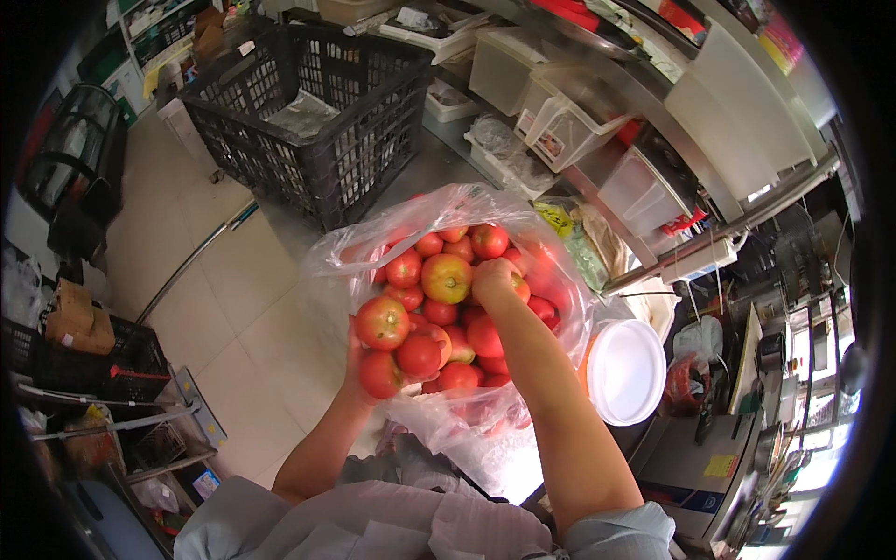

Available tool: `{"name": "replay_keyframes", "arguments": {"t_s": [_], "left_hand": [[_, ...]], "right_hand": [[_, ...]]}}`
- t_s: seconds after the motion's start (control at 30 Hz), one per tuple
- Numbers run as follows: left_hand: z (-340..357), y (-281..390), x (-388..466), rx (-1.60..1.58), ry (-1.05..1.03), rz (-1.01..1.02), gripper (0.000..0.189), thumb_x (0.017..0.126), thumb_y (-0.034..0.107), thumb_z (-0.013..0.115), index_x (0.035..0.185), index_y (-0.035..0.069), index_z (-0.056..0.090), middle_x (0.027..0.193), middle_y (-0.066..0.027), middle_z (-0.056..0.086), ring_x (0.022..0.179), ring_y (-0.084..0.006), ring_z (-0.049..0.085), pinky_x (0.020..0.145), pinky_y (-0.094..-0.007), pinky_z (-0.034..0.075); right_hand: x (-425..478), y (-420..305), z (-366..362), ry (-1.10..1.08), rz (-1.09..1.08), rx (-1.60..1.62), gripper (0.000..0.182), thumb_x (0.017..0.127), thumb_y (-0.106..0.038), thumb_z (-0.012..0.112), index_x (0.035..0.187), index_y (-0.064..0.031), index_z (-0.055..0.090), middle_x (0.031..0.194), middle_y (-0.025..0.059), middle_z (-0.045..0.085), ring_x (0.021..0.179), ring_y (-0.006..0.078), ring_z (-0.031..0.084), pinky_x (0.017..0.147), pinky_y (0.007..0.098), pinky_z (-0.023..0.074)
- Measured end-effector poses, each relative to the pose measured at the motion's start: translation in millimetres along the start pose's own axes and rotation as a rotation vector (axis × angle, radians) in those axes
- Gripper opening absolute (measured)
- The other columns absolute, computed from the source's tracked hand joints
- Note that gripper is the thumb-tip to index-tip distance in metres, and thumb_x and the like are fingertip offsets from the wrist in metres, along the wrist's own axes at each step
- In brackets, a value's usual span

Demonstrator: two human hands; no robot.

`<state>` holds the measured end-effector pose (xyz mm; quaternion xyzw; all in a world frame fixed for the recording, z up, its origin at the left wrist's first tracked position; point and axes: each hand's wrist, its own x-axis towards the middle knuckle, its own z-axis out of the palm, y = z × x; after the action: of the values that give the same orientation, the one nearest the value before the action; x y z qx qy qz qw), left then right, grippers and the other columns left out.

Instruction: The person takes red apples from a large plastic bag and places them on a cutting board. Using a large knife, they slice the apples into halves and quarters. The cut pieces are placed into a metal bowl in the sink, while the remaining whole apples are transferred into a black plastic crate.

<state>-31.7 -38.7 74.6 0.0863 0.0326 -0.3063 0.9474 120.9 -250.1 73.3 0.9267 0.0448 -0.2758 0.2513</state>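
A large clear plastic bag [434,210] stands open in front of me, filled with red tomatoes [485,336]. A yellow-green tomato [446,278] lies near the middle of the pile. My right hand [493,276] reaches into the bag with its fingers curled down among the tomatoes; whether it grips one is hidden. At the bag's left side, my left hand [355,364] supports several tomatoes, among them a reddish-yellow one [382,323] and a red one [380,374]. Most of its fingers are hidden behind them.
A black plastic crate [315,150] stands on the metal counter [444,164] beyond the bag. A white round tub [626,372] is right of the bag. Clear plastic containers [570,122] line the shelf at upper right. Tiled floor [210,308] lies to the left.
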Motion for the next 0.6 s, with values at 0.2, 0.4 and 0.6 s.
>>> {"name": "replay_keyframes", "arguments": {"t_s": [0.2, 0.4, 0.6], "left_hand": [[1, -6, 2, 0.008, -0.003, 0.043, 0.089, 0.077, 0.077, 0.033, 0.125, 0.003, 0.044, 0.126, -0.0186, 0.048, 0.115, -0.0353, 0.049, 0.093, -0.0534, 0.044], [3, -10, 4, 0.047, 0.043, 0.081, 0.085, 0.081, 0.073, 0.032, 0.127, 0.003, 0.042, 0.128, -0.0187, 0.046, 0.118, -0.0345, 0.046, 0.099, -0.0499, 0.04], [16, -5, -1, 0.001, -0.085, 0.079, 0.074, 0.084, 0.066, 0.041, 0.121, 0.002, 0.045, 0.121, -0.0178, 0.051, 0.113, -0.0311, 0.05, 0.101, -0.0448, 0.039]], "right_hand": [[-3, 24, 14, 0.048, -0.087, 0.113, 0.04, 0.08, -0.03, 0.056, 0.116, -0.0118, 0.061, 0.115, 0.008, 0.062, 0.103, 0.0249, 0.061, 0.083, 0.0486, 0.0485], [-51, 109, 18, 0.437, -0.22, 0.626, 0.061, 0.064, -0.038, 0.071, 0.118, -0.0118, 0.059, 0.114, 0.0115, 0.061, 0.108, 0.0276, 0.055, 0.096, 0.0355, 0.041], [-99, 166, -7, 0.327, -0.101, 0.779, 0.045, 0.083, -0.034, 0.062, 0.123, -0.0153, 0.055, 0.117, 0.0106, 0.06, 0.107, 0.0247, 0.055, 0.089, 0.0343, 0.0427]]}}
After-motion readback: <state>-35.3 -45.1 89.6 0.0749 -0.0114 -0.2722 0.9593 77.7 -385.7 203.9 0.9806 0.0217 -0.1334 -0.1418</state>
